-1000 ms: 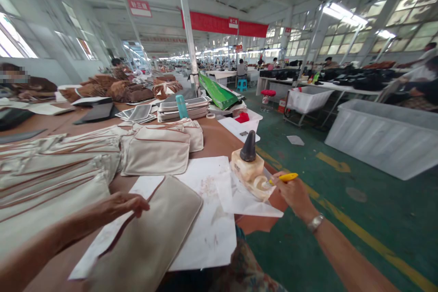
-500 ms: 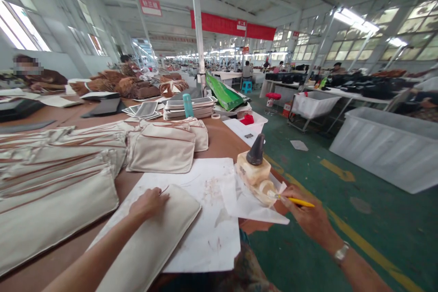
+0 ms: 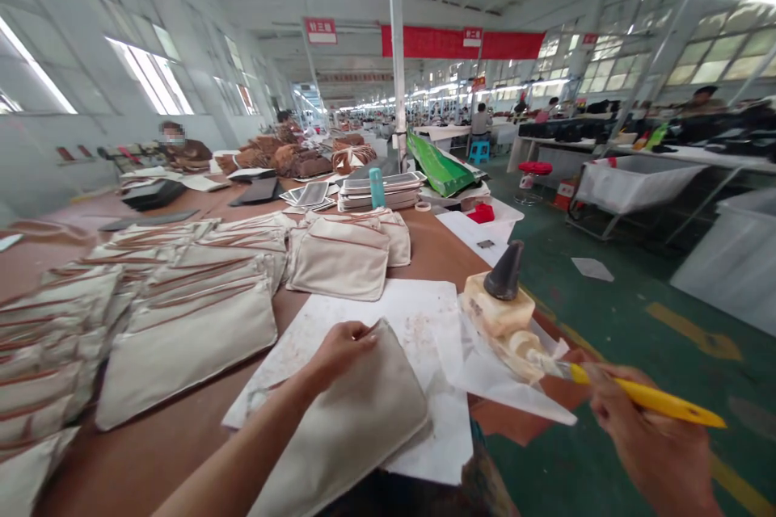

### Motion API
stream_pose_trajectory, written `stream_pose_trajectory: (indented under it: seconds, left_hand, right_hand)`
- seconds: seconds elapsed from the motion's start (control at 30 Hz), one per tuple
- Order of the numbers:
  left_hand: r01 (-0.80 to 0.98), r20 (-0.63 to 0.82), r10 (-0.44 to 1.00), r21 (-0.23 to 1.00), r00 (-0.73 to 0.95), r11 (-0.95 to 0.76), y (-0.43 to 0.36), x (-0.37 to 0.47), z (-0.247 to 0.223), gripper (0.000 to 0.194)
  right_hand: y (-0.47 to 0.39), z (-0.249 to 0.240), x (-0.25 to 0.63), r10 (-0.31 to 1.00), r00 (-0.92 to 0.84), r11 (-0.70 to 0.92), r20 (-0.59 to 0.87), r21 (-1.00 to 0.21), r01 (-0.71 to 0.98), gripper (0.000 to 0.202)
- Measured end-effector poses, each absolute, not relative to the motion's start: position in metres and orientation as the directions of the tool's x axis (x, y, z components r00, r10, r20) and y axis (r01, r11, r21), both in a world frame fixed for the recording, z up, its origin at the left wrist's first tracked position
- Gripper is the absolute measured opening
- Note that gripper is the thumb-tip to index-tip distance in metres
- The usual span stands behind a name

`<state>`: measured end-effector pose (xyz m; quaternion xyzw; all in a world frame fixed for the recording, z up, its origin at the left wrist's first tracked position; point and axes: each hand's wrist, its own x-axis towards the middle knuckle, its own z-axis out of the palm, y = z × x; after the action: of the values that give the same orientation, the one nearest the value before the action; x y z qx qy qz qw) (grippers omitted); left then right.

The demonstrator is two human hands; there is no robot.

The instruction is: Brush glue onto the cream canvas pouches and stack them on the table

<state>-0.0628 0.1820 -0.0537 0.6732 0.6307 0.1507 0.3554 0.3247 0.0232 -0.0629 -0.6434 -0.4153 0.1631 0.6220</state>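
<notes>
My left hand (image 3: pixel 347 349) is closed on the upper edge of a cream fabric pouch (image 3: pixel 357 420), thumb on top. The pouch lies tilted over white paper (image 3: pixel 433 420) at the table's near edge. In my right hand (image 3: pixel 648 436) is a brush (image 3: pixel 660 399) with a yellow handle. Its bristle end points left, at the open mouth of a stained plastic container (image 3: pixel 497 305); whether the bristles touch it I cannot tell. A dark cone (image 3: pixel 505 271) stands on top of that container, which rests on crumpled white sheeting (image 3: pixel 485 380).
Rows of similar pouches (image 3: pixel 187 347) with brown edging cover the left of the brown table (image 3: pixel 291 311). Behind are stacked flat panels (image 3: pixel 364 192), a turquoise bottle (image 3: pixel 377 187), a tape roll (image 3: pixel 423 207) and a green bag (image 3: pixel 440 166). Right, white bins (image 3: pixel 636 186) stand on the green floor.
The view has swung left. My left hand has raised the pouch's edge a little off the paper. My right hand has drawn back to the right with the brush, nearer to me.
</notes>
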Motion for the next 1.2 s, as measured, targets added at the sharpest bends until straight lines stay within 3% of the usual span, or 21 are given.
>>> stream_pose_trajectory:
  seconds: [0.07, 0.13, 0.23, 0.43, 0.6, 0.67, 0.77, 0.9, 0.97, 1.03, 1.13, 1.2]
  left_hand:
    - [0.646, -0.236, 0.937, 0.763, 0.256, 0.016, 0.160, -0.052, -0.040, 0.044]
    - [0.526, -0.230, 0.911, 0.850, 0.344, 0.016, 0.140, -0.043, -0.026, 0.043]
    - [0.429, -0.217, 0.885, 0.903, 0.412, 0.022, 0.117, -0.032, -0.007, 0.040]
    - [0.407, -0.162, 0.842, 0.911, 0.515, -0.074, 0.091, -0.022, 0.013, 0.030]
    - [0.376, -0.188, 0.824, 0.926, 0.534, -0.032, 0.083, -0.022, 0.011, 0.027]
    - [0.359, -0.199, 0.817, 0.933, 0.541, -0.010, 0.083, -0.022, 0.010, 0.027]
    - [0.355, -0.202, 0.809, 0.935, 0.553, -0.010, 0.082, -0.019, 0.012, 0.030]
    - [0.395, -0.098, 0.827, 0.905, 0.553, -0.157, 0.078, -0.018, 0.016, 0.041]
    - [0.416, 0.051, 0.839, 0.851, 0.542, -0.321, 0.074, -0.019, 0.017, 0.040]
    - [0.430, 0.266, 0.790, 0.721, 0.552, -0.543, 0.067, -0.021, 0.017, 0.029]
    - [0.464, 0.524, 0.565, 0.324, 0.637, -0.824, 0.057, -0.022, 0.021, 0.016]
    - [0.452, 0.564, 0.405, 0.062, 0.719, -0.890, 0.053, -0.021, 0.028, 0.015]
  right_hand:
    - [0.026, -0.038, 0.302, 0.796, 0.576, 0.204, 0.189, -0.978, 0.038, 0.037]
    - [0.031, -0.017, 0.276, 0.859, 0.493, 0.272, 0.135, -0.937, -0.217, 0.032]
    - [0.037, -0.003, 0.241, 0.893, 0.415, 0.323, 0.173, -0.889, -0.325, 0.026]
    - [0.036, -0.019, 0.201, 0.943, 0.242, 0.282, 0.229, -0.936, -0.212, 0.024]
    - [0.033, -0.010, 0.201, 0.843, 0.374, 0.405, 0.387, -0.914, 0.032, 0.022]
    - [0.030, -0.007, 0.202, 0.822, 0.407, 0.429, 0.399, -0.903, 0.020, 0.020]
    - [0.027, -0.010, 0.200, 0.876, 0.319, 0.376, 0.361, -0.926, 0.015, 0.020]
    - [0.031, -0.018, 0.204, 0.871, 0.345, 0.368, 0.349, -0.930, 0.011, 0.027]
    - [0.032, -0.015, 0.212, 0.843, 0.417, 0.386, 0.340, -0.922, -0.028, 0.026]
    - [0.030, -0.007, 0.222, 0.842, 0.444, 0.388, 0.306, -0.916, -0.103, 0.024]
    - [0.021, 0.012, 0.234, 0.860, 0.446, 0.392, 0.247, -0.880, -0.269, 0.021]
    - [0.015, 0.026, 0.237, 0.876, 0.426, 0.390, 0.228, -0.854, -0.346, 0.021]
